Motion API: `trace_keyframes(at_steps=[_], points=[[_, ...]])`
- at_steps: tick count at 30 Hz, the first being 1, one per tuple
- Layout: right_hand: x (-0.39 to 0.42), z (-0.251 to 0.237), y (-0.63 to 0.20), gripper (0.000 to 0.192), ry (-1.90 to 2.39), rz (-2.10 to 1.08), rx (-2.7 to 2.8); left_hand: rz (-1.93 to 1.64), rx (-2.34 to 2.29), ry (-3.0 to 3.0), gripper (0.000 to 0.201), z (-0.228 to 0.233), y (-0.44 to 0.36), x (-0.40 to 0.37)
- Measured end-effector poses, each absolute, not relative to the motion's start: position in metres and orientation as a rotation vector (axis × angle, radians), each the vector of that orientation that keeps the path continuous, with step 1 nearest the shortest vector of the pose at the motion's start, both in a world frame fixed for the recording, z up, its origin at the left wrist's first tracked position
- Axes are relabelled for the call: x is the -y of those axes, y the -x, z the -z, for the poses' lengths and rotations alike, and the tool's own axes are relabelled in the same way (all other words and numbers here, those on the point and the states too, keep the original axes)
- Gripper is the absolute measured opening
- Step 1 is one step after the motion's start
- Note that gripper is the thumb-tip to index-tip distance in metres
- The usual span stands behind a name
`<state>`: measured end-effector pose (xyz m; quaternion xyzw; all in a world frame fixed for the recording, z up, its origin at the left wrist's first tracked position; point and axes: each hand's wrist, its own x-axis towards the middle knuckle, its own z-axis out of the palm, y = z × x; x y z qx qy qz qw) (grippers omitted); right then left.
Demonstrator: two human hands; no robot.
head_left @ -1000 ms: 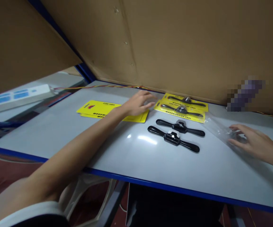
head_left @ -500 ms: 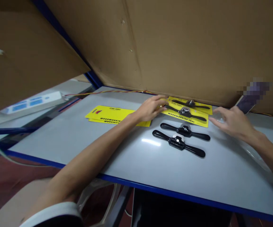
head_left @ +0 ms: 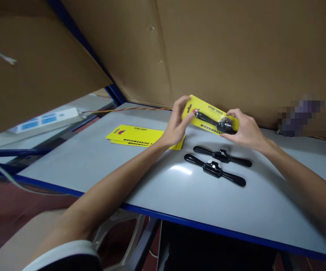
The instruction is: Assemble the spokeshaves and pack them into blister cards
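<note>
Hands meet at the far middle of the table in the head view, lifting a yellow carded spokeshave clear of the surface. The left hand pinches the card's 9 o'clock end, thumb below and fingers curled over the top edge; the right hand grips the 3 o'clock end, fingers closed around the tool's black body. Held by both ends, the card stays flat and tilted toward the camera, its printed face readable. Just below it, toward 6 o'clock, two loose black spokeshaves lie side by side on the table, handles running roughly from 9 to 3 o'clock, near the hands but apart from them. At 9 o'clock from the left hand, a small stack of empty yellow backing cards lies flat, partly crossed by the left wrist. The surface is pale grey and glossy, edged in blue, with a light glare near the tools. Brown cardboard panels wall the back and left, and a white power strip sits beyond the table at 10 o'clock.
</note>
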<state>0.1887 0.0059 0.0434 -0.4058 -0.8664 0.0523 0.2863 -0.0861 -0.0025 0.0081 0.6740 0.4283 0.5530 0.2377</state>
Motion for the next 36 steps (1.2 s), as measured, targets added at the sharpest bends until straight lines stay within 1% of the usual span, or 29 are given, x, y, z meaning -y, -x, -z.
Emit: trace_keyframes(at_steps=[3,5,8,16,21,26,29,31,33,34,36], points=[[-0.004,-0.051,-0.191,0.051,1.028,-0.064,2.334,-1.423,-1.002,-1.250,0.042,-0.006,0.076,-0.003],[-0.004,-0.050,-0.195,0.049,1.032,-0.058,2.367,-1.343,-0.925,-1.064,0.033,-0.002,0.075,-0.007],[-0.002,-0.042,-0.202,0.045,1.065,-0.095,2.398,-1.322,-0.938,-1.004,0.024,0.001,0.078,-0.009],[0.000,-0.014,-0.210,0.047,1.043,-0.132,2.281,-1.304,-0.954,-0.971,0.029,-0.005,0.081,-0.008],[0.003,-0.009,-0.208,0.049,1.097,-0.112,2.268,-1.450,-1.056,-0.941,0.032,-0.005,0.091,-0.014],[0.005,-0.008,-0.204,0.049,1.148,-0.192,2.293,-1.773,-1.302,-0.851,0.026,-0.016,0.130,-0.032],[0.002,-0.007,-0.202,0.046,1.145,-0.253,2.342,-2.029,-1.514,-0.680,0.024,-0.027,0.175,-0.043],[0.001,-0.010,-0.203,0.045,1.146,-0.290,2.346,-2.109,-1.658,-0.589,0.021,-0.031,0.209,-0.045],[0.003,-0.019,-0.208,0.045,1.152,-0.307,2.315,-2.086,-1.843,-0.510,0.016,-0.028,0.240,-0.044],[0.006,-0.027,-0.211,0.047,1.155,-0.300,2.291,-2.016,-1.951,-0.539,0.013,-0.024,0.253,-0.042],[0.015,-0.048,-0.221,0.052,1.181,-0.253,2.243,-1.792,-2.147,-0.838,0.007,-0.015,0.276,-0.037]])
